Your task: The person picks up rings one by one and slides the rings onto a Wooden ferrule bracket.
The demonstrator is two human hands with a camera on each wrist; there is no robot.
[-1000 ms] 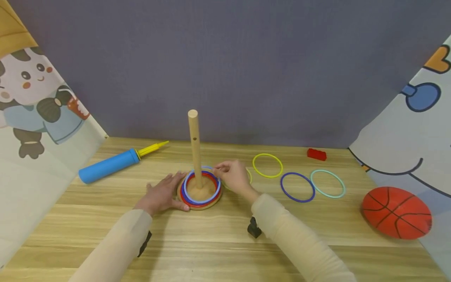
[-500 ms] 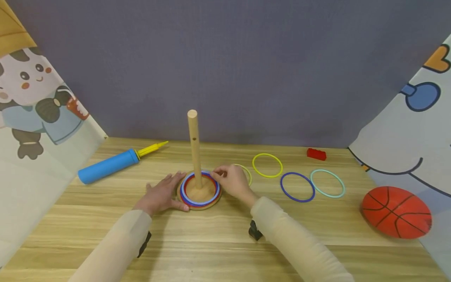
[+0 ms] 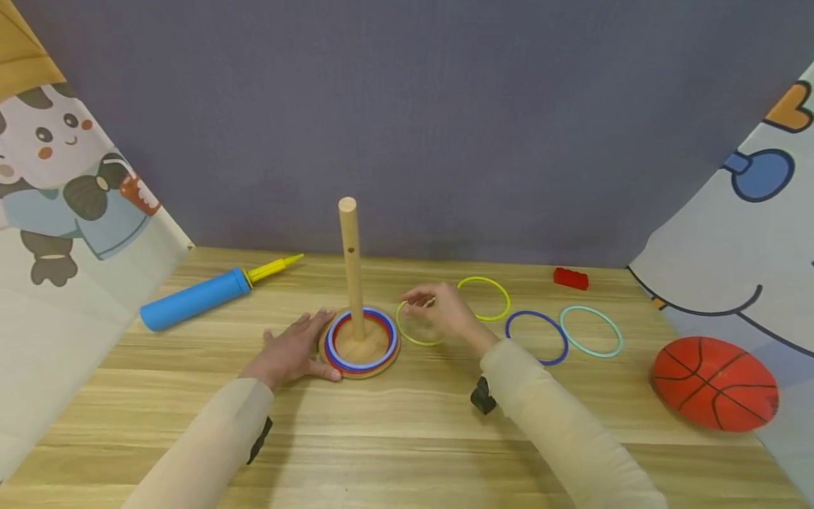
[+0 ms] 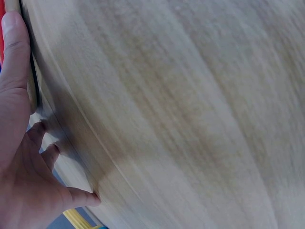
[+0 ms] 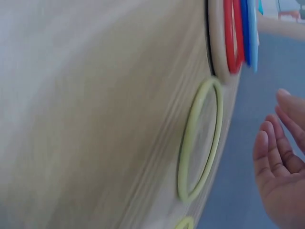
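Note:
In the head view a wooden peg rises from a round wooden base. Stacked around its foot are red, dark blue and light blue rings. My left hand rests at the base's left side, fingers spread, its thumb against the front edge. A pale yellow-green ring lies flat just right of the base. Above that ring hovers my right hand, its fingers bent a little. The right wrist view shows nothing between those fingers, apart from the ring.
Farther right lie a yellow ring, a dark blue ring and a mint ring. A red block sits near the back wall, a basketball-patterned ball at the right edge. A blue pump lies at left.
The light blue ring has settled onto the stack around the peg. My right hand has let go of it and moved right, over the yellow-green ring. My left hand stays put.

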